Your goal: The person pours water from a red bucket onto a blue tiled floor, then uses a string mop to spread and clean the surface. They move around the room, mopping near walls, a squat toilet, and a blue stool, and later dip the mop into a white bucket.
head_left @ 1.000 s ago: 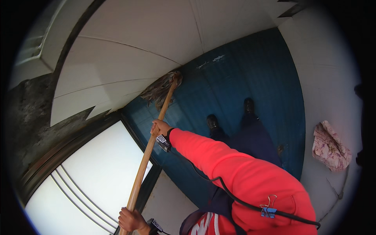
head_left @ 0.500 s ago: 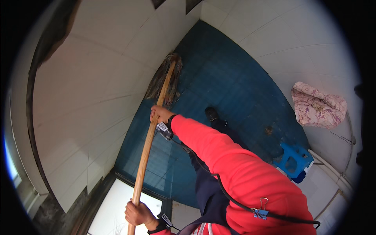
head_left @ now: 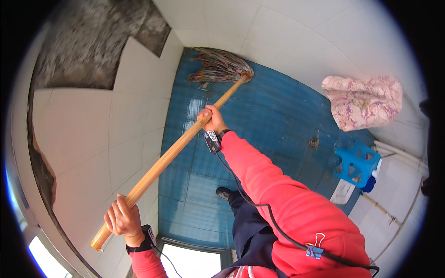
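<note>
A mop with a long wooden handle (head_left: 169,155) slants from the lower left up to the far wall. Its head of damp, multicoloured strands (head_left: 220,66) lies fanned out to the left on the blue floor, against the base of the far wall. Near the handle's butt end, my left hand (head_left: 123,215) is closed around the wood. My right hand (head_left: 212,119) grips farther along, between the left hand and the mop head. Both wrists wear dark straps with small boxes.
Pale tiled walls border the blue floor (head_left: 282,120). A blue plastic stool (head_left: 357,162) stands at the right, below a pink patterned cloth (head_left: 364,102) on the wall. White pipes (head_left: 401,155) run beside it. My shoe (head_left: 224,192) is on the floor near the middle.
The mop head has swept from the left wall to the far wall, its strands now trailing left. My left hand has risen to the left, and the handle slants more.
</note>
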The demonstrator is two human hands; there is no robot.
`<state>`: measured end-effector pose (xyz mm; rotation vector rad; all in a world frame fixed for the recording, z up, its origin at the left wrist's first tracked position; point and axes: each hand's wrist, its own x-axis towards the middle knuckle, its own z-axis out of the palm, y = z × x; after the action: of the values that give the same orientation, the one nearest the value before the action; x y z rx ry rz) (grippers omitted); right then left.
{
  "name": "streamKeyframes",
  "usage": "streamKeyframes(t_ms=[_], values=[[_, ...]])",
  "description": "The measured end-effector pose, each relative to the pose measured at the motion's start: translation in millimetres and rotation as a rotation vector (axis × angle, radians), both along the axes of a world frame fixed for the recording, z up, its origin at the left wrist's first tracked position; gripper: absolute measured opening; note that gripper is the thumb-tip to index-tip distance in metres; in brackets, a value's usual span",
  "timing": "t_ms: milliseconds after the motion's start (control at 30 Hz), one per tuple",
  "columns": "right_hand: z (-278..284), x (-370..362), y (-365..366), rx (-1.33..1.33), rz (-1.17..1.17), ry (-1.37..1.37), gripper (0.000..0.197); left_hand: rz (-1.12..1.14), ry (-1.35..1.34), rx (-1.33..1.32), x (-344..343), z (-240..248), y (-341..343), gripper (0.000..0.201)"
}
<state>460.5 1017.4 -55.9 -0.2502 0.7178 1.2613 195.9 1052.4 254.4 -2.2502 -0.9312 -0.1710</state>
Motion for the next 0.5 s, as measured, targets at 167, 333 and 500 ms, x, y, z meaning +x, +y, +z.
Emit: streamKeyframes(t_ms=[167,333,500], values=[[11,47,-54,0.072,-0.192,0.065,0.031,-0.235,0.011,0.015,65,10,11,0.012],[-3,87,-150,-0.037,-0.366,0.082,0.027,-0.373,0.003,-0.128,116,-10,-1,0.01],[-2,101,-274,-0.374,-0.282,-0.141,0.029,-0.476,-0.053,-0.381,141,-47,-37,0.01]])
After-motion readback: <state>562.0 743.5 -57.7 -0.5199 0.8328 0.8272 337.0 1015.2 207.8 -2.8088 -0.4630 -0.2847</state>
